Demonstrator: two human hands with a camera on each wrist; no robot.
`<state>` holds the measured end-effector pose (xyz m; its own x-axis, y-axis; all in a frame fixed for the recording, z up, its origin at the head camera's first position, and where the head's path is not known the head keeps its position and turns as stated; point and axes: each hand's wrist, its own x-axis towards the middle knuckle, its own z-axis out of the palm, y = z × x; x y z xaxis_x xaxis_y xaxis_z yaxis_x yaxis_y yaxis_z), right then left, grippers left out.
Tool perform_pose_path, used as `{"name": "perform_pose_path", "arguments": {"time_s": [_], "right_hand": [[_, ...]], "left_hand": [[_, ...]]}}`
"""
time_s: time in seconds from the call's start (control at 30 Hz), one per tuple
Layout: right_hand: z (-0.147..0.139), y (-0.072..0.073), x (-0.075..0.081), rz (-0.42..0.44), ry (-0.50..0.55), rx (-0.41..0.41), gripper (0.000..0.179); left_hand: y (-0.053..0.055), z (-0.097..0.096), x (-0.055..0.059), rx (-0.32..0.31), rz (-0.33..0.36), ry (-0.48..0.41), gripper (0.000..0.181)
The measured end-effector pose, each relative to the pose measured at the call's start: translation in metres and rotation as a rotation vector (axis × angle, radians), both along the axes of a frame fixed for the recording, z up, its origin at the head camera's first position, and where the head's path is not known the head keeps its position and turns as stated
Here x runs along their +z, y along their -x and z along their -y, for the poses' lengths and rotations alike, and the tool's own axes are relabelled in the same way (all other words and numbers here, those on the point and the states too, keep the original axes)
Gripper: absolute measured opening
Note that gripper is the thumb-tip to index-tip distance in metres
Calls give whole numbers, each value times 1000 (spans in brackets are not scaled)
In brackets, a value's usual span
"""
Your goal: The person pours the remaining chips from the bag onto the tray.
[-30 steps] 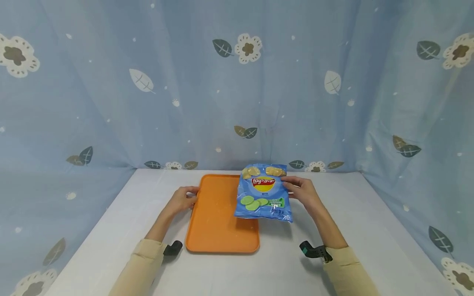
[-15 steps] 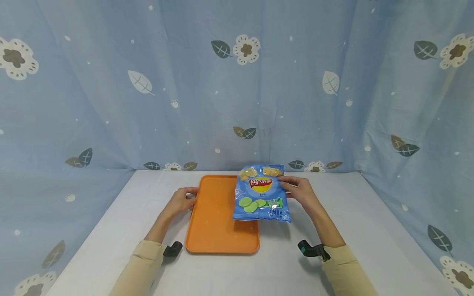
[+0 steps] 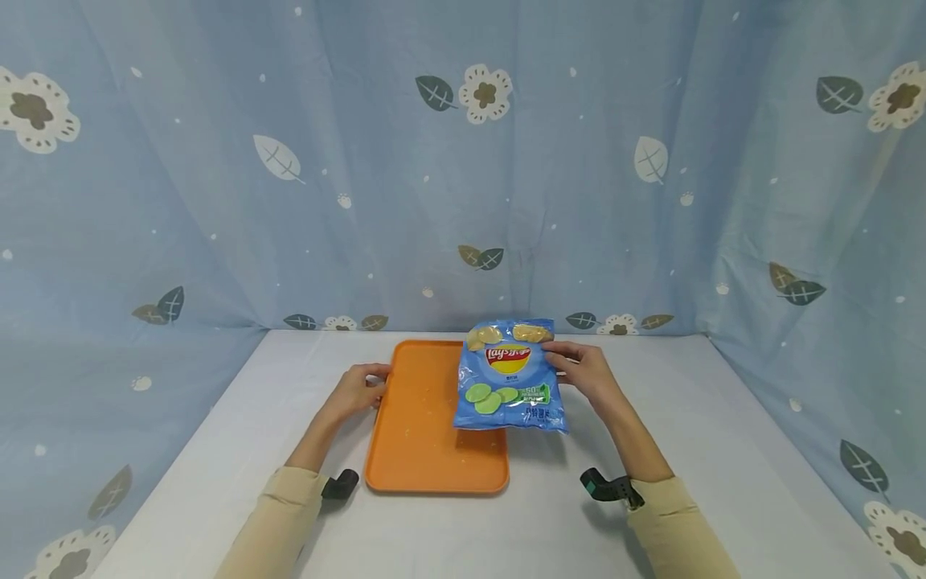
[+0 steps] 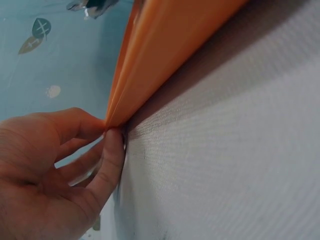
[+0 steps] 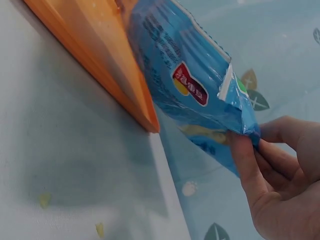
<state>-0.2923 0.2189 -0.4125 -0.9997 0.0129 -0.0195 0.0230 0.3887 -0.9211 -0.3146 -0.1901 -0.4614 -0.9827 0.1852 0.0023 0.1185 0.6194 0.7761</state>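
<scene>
An orange tray lies on the white table, its long side running away from me. My left hand is at the tray's left edge; in the left wrist view the thumb and forefinger of that hand pinch the tray's rim. Over the tray's right part hangs a blue bag of potato chips, raised above the surface with a shadow under it. My right hand pinches the bag's right side. From the right wrist, the bag's back shows, close over the tray.
The white table stretches to both sides of the tray and in front of it. A blue curtain with leaves and flowers hangs behind the table. Each wrist wears a black camera mount.
The chip bag and my right hand have shifted slightly to the left, mostly in the first half second. My left hand and the tray look unmoved.
</scene>
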Motion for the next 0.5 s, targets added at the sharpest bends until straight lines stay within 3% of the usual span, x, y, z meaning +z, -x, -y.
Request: {"name": "perform_pose_path", "arguments": {"time_s": [0.5], "right_hand": [[3,-2,1,-5,-3,3,39]], "left_hand": [[2,0,-4,13,5,-11,44]]}}
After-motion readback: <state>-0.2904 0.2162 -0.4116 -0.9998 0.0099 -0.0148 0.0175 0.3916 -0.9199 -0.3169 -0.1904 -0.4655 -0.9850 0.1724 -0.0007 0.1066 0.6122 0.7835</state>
